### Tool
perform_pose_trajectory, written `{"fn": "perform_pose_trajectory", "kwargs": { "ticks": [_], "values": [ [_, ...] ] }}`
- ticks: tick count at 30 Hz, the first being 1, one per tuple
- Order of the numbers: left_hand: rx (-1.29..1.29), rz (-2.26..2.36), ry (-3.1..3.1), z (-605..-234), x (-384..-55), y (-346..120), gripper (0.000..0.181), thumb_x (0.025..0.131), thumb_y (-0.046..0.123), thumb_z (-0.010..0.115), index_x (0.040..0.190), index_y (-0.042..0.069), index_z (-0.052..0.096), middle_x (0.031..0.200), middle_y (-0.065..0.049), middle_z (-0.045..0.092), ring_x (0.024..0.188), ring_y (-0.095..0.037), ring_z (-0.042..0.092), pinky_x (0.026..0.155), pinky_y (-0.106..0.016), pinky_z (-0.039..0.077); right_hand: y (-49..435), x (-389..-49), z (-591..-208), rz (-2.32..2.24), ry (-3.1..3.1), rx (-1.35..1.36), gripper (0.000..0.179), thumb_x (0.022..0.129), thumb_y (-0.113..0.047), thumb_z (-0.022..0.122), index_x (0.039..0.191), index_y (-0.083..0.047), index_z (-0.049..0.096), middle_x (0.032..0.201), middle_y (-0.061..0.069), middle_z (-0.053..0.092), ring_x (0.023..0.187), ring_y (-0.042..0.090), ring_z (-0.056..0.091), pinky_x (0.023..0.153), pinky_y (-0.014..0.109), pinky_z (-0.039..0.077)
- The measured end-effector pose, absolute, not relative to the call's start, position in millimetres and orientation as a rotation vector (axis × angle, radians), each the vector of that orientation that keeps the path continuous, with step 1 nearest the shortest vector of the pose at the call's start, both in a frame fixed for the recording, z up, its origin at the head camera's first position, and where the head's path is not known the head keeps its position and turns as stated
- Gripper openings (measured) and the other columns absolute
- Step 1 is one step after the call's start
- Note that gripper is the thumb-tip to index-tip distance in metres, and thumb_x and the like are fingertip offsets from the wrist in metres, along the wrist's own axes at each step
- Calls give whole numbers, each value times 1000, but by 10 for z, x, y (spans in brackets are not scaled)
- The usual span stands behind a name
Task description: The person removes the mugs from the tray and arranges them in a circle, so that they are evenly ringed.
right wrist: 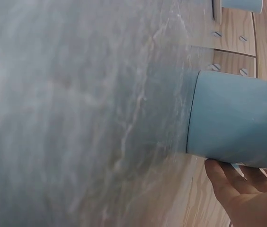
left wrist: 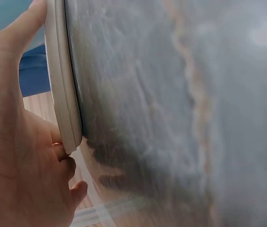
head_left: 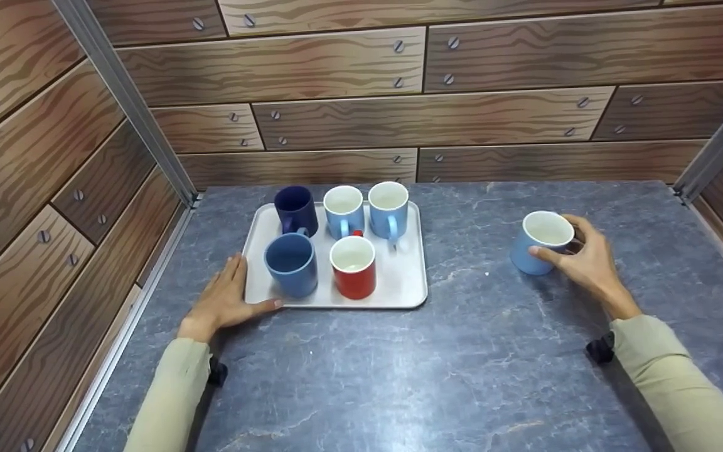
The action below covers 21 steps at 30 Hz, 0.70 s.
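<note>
A light-blue mug (head_left: 534, 248) with a white inside stands on the right of the table, tilted slightly if at all. My right hand (head_left: 587, 263) grips it, thumb on the near side and fingers around its right; its handle is mostly hidden. In the right wrist view the same mug (right wrist: 237, 120) has its base at the tabletop. My left hand (head_left: 226, 298) rests at the near left corner of a white tray (head_left: 399, 276), fingers straight along its left side, thumb touching the front rim. The tray rim (left wrist: 60, 75) shows beside that thumb in the left wrist view.
On the tray stand a dark-blue mug (head_left: 297, 210), two light-blue mugs (head_left: 344, 213) (head_left: 389, 210), a medium-blue mug (head_left: 292, 270) and a red mug (head_left: 355, 276). Wood-patterned walls (head_left: 336, 69) border the grey marbled table (head_left: 361, 376) at the back and sides.
</note>
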State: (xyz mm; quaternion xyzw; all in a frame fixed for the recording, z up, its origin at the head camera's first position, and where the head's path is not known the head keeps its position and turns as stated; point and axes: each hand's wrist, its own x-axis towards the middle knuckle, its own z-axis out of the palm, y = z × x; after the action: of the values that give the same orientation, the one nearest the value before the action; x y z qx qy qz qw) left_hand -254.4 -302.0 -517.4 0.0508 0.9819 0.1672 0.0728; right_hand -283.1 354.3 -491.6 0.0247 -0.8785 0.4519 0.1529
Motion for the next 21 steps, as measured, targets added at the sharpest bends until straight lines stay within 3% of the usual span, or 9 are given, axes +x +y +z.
{"fn": "perform_pose_trajectory", "kwargs": {
  "ticks": [5,10,12,14,17,21],
  "values": [
    [153,506,2946,-5165,-2537,-3023,143,80,90,64,169,-5,6,177,-28,3,166,-44,4,134,-62,10,3541,-2827,-4900,1291,-2535,80,84,85,-20,93,153,5,49,139,32,64,102,-5,54,88,6,44],
    [149,510,2940,-5165,-2533,-3007,143,79,91,64,170,-4,5,178,-27,3,166,-44,4,134,-61,10,3537,-2778,-4793,1293,-2564,72,90,87,-25,91,157,6,44,148,33,58,122,32,65,88,7,43],
    [149,506,2940,-5160,-2535,-3005,143,80,91,64,170,-3,5,178,-27,3,166,-43,4,134,-61,10,3522,-2755,-4721,1290,-2568,63,92,88,-27,91,158,6,41,152,32,54,133,49,59,98,19,51],
    [150,501,2941,-5157,-2538,-3008,143,80,91,64,170,-3,5,178,-27,3,166,-43,4,134,-61,10,3507,-2742,-4648,1283,-2569,52,93,88,-29,90,158,5,40,154,31,53,136,53,56,107,37,55],
    [149,496,2939,-5154,-2538,-3010,142,80,90,64,170,-4,5,178,-27,3,166,-44,4,135,-61,10,3474,-2737,-4552,1266,-2556,56,92,89,-30,90,159,4,41,153,30,53,137,54,55,113,60,49],
    [151,497,2941,-5149,-2540,-3009,142,80,89,65,169,-5,7,177,-28,4,165,-45,5,134,-62,11,3405,-2726,-4447,1277,-2524,108,88,90,-28,89,159,2,43,152,27,56,139,51,54,117,60,46]
  ]
}}
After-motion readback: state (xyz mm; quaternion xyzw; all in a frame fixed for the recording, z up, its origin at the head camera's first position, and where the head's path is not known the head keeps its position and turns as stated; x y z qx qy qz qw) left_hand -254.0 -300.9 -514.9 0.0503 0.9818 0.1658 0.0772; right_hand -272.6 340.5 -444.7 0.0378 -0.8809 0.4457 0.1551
